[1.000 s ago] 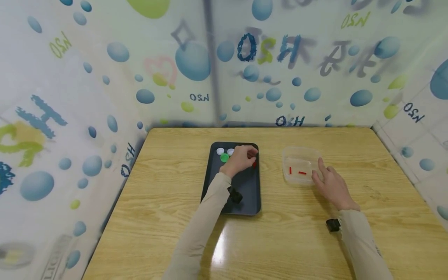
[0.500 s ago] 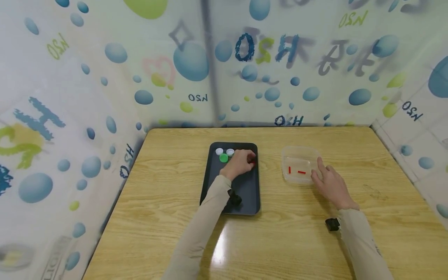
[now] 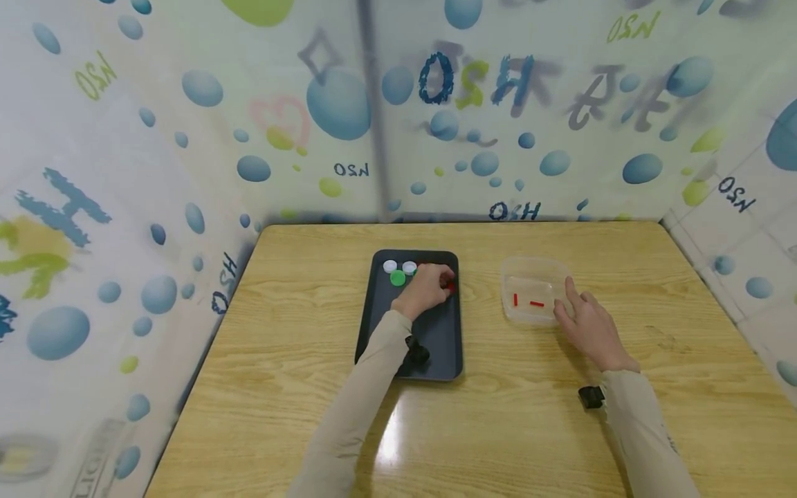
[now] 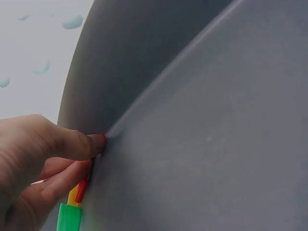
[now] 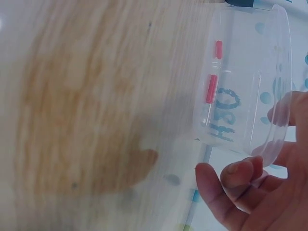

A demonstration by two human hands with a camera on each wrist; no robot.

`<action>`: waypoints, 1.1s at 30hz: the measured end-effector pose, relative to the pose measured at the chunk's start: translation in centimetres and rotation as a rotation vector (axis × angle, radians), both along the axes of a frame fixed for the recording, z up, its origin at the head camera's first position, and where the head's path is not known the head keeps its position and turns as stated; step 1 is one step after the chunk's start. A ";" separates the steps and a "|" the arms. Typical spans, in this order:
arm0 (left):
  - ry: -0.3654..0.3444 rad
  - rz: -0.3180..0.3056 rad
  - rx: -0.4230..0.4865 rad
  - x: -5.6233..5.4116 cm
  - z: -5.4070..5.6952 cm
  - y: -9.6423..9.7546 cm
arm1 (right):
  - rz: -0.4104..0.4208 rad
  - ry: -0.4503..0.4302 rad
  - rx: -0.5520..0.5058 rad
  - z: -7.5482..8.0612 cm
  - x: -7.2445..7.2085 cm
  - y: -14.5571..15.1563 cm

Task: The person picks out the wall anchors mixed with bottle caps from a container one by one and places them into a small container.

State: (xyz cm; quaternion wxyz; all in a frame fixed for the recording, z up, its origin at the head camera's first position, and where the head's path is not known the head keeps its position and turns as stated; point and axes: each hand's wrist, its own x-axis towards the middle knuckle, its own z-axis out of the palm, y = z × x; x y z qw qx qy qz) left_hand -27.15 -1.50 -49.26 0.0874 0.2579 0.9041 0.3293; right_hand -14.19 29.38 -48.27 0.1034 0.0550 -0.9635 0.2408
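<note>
My left hand (image 3: 425,290) is inside the dark tray (image 3: 429,346), at its right wall. In the left wrist view, thumb and fingertips pinch a small red piece (image 4: 103,138), mostly hidden, where wall meets floor. Another red piece (image 4: 82,189), a yellow one (image 4: 72,196) and a green one (image 4: 69,218) show below the fingers. My right hand (image 3: 591,332) holds the right front corner of a clear plastic container (image 3: 534,266), thumb and index finger about its rim. Two short red sticks lie inside, one upright in view (image 3: 515,299), one crosswise (image 3: 537,303).
Two white bottle caps (image 3: 389,267) and a green cap (image 3: 398,278) lie in the tray's far left part, beside the left hand. Tray and container stand apart on a wooden table (image 3: 280,332). A patterned wall (image 3: 299,138) rises behind the table's far edge.
The left hand has lowered slightly toward the tray's right wall, its fingertips drawing closer together. The right hand and the container have stayed in place.
</note>
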 end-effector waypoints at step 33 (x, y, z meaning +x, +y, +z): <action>0.043 -0.012 0.051 0.4 4.1 -0.1 | 0.002 -0.038 -0.044 0.3 0.3 -0.1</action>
